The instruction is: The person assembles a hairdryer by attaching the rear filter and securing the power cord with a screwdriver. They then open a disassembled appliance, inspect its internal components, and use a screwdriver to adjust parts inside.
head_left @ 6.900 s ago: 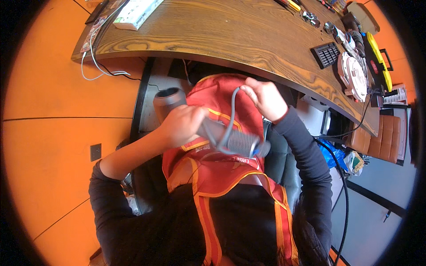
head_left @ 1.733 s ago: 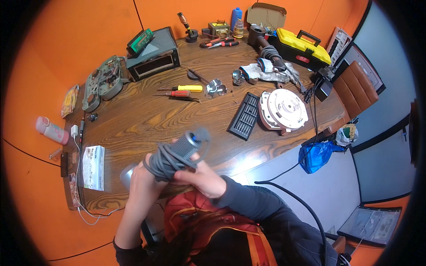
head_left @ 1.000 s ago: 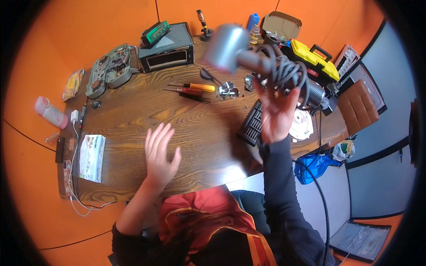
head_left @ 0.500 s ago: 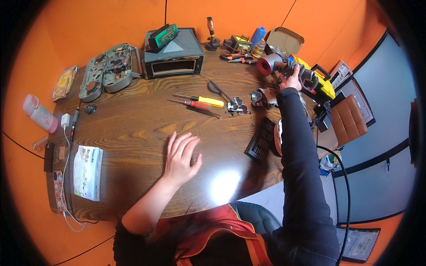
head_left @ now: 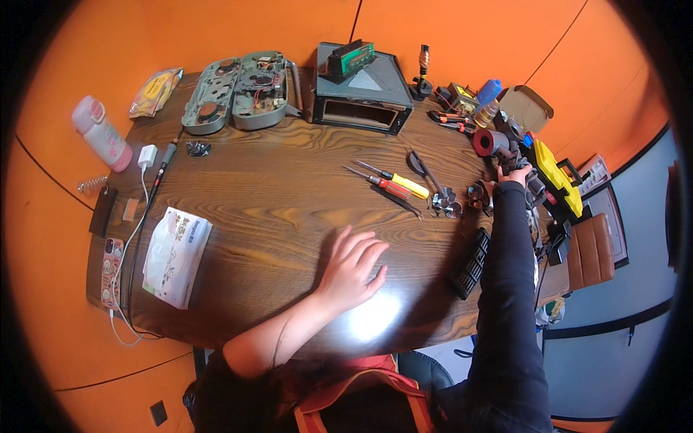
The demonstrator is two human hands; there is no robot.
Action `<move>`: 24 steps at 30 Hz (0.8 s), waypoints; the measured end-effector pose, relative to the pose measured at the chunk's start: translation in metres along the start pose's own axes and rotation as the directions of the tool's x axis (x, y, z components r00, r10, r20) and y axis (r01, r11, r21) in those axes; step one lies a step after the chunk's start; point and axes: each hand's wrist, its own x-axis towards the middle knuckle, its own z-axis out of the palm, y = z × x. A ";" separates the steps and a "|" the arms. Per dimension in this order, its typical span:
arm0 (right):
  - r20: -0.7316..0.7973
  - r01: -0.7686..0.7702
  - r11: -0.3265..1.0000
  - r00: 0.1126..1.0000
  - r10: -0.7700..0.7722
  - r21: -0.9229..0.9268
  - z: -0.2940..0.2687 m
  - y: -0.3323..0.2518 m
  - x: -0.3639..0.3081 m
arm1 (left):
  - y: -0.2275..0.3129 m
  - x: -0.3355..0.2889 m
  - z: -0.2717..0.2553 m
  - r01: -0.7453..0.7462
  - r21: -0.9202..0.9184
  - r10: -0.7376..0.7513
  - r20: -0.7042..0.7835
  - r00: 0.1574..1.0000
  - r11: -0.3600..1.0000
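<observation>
Presently, dryer (head_left: pixel 500 144) beside toolbox (head_left: pixel 556 177), at right of tabletop (head_left: pixel 274 195), right hand (head_left: pixel 515 175) on dryer, closure of its fingers undeterminable, left hand (head_left: pixel 352 273) over tabletop, its fingers loosely spread.

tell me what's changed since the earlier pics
The grey hair dryer moved forward and right across the table, beside the yellow-and-black toolbox. The left grip let go and is open; the right grip still holds the dryer. The screwdrivers stayed put.

Visible: two bare hands (head_left: pixel 352 273) (head_left: pixel 516 174), at least one hair dryer (head_left: pixel 500 143), two screwdrivers (head_left: pixel 395 189) (head_left: pixel 410 185), one toolbox (head_left: pixel 556 177), one pink-and-white flask (head_left: pixel 105 136), one tissue pack (head_left: pixel 178 260), one coil spring (head_left: pixel 92 184).
</observation>
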 end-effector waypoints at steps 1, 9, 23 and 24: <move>0.087 -0.019 0.999 0.996 0.021 -0.028 0.001 0.000 0.003 | 0.000 0.000 0.000 -0.005 0.005 0.005 -0.001 1.000 1.000; 0.283 -0.210 0.977 0.935 0.212 -0.039 -0.003 -0.004 0.028 | -0.002 -0.002 0.006 -0.002 0.027 0.001 0.009 1.000 1.000; 0.462 -0.274 0.951 0.832 0.308 -0.141 -0.014 -0.011 0.045 | -0.009 0.000 0.018 -0.067 -0.018 0.064 -0.124 0.990 0.998; 0.480 -0.264 0.954 0.825 0.300 -0.143 -0.009 -0.013 0.032 | -0.010 0.001 0.018 -0.054 -0.018 0.051 -0.140 0.989 0.998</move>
